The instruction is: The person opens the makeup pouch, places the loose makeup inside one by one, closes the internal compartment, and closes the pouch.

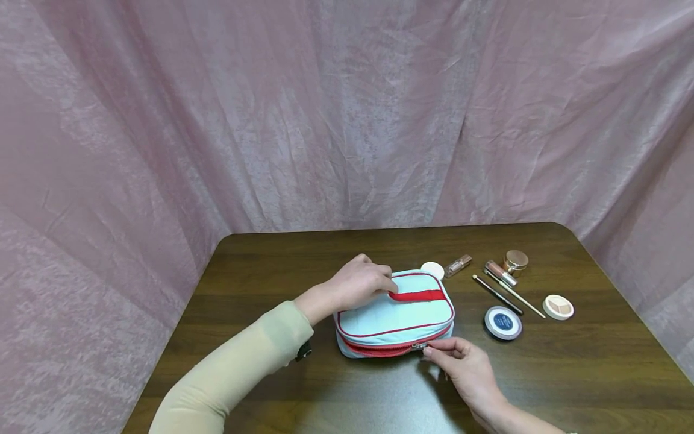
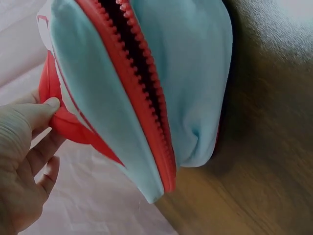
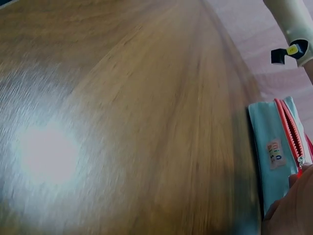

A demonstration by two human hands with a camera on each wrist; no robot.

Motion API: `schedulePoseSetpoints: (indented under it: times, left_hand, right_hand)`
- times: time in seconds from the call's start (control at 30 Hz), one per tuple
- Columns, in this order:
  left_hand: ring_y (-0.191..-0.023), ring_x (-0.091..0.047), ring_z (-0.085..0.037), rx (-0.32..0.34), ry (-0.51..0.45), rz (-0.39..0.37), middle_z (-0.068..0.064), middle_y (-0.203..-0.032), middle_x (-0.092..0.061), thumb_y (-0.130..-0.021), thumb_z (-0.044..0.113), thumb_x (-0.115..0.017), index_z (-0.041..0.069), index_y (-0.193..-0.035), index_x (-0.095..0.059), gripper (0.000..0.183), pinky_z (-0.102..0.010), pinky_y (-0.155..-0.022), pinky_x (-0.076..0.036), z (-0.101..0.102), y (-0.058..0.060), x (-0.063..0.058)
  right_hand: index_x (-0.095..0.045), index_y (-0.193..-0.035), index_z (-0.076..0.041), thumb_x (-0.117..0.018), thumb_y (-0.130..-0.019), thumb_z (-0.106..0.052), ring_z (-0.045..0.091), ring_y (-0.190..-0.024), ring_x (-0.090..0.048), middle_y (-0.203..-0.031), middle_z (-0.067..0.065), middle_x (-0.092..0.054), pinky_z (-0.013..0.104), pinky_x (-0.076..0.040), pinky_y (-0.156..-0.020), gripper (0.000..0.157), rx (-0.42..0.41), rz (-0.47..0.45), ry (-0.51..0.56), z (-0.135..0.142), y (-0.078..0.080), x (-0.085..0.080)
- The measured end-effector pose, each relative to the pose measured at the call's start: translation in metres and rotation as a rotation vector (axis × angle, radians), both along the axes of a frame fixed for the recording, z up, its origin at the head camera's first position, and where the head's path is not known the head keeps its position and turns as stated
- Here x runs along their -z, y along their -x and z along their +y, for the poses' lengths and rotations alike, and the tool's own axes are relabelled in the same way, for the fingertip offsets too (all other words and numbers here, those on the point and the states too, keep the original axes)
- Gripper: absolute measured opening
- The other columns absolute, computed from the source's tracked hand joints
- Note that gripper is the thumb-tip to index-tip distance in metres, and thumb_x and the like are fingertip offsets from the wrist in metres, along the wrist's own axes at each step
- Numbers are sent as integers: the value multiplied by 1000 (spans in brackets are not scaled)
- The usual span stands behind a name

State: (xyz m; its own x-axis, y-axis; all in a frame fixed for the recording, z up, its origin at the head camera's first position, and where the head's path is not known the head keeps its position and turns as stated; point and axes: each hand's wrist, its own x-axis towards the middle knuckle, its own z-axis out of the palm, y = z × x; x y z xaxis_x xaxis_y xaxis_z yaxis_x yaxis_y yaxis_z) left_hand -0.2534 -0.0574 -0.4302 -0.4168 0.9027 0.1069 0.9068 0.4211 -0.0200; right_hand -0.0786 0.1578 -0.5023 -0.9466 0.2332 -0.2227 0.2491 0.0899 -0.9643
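A light blue cosmetic bag (image 1: 379, 318) with red piping lies on the wooden table, its red strap handle (image 1: 420, 296) on top. My left hand (image 1: 362, 283) pinches the left end of that strap between thumb and fingers, as the left wrist view also shows. At the bag's front right corner, my right hand (image 1: 467, 367) pinches the pull of the zipper (image 3: 300, 160). The red zipper teeth (image 2: 142, 83) stand parted along the front, with a dark gap between them. The bag's inside is hidden.
Right of the bag lie a round compact (image 1: 503, 323), two thin brushes (image 1: 497, 295), a lip gloss tube (image 1: 501, 273), a gold-lidded jar (image 1: 515, 260) and a three-part palette (image 1: 558, 307). Behind it are a white round item (image 1: 433, 270) and a small tube (image 1: 458, 266). A pink curtain (image 1: 347, 120) hangs behind.
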Motion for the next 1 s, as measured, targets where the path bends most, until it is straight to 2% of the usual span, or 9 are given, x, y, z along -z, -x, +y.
schedulePoseSetpoints:
  times: [0.1,0.27,0.57,0.7,0.87,1.0]
  left_hand:
    - [-89,-60,0,-2,3,-26,14,-102,-64,-96,19,-75,33,-111,-77,20,-35,-88,-39,-3,3,1]
    - [-87,-61,0,29,-3,-53,13,-102,-65,-96,16,-74,31,-112,-77,22,-35,-89,-40,-7,5,1]
    - [-87,-62,0,46,-5,-34,14,-101,-65,-97,16,-74,31,-111,-77,21,-34,-88,-41,-14,9,-1]
    - [-88,-63,1,48,-4,-26,15,-104,-66,-97,18,-74,32,-111,-77,19,-34,-86,-41,-16,9,-2]
    - [-87,-62,2,65,-14,-15,15,-102,-66,-96,21,-74,32,-109,-77,17,-33,-85,-42,-18,8,-4]
    - [-85,-61,3,86,-23,-7,15,-101,-66,-96,21,-75,32,-108,-77,17,-33,-85,-43,-19,8,-3]
  right_hand:
    - [-75,-105,-2,-85,-85,-16,12,-79,-67,-90,6,-76,25,-48,-66,26,-4,17,-27,4,0,-1]
    - [-74,-106,1,-83,-87,-15,11,-80,-68,-91,6,-76,23,-50,-69,26,-12,56,-34,12,1,-2]
    - [-73,-109,4,-81,-89,-11,7,-81,-67,-93,7,-76,22,-51,-70,26,-9,74,-43,28,4,-1]
    - [-73,-108,5,-80,-89,-8,8,-79,-67,-94,8,-76,22,-52,-68,24,-24,123,-66,35,5,-2]
    - [-75,-106,1,-81,-88,-9,7,-71,-64,-91,7,-76,22,-50,-60,21,-81,238,-211,43,6,-4]
    - [-78,-104,-6,-83,-87,-15,3,-63,-56,-87,0,-75,24,-46,-54,20,-107,256,-366,51,7,-4]
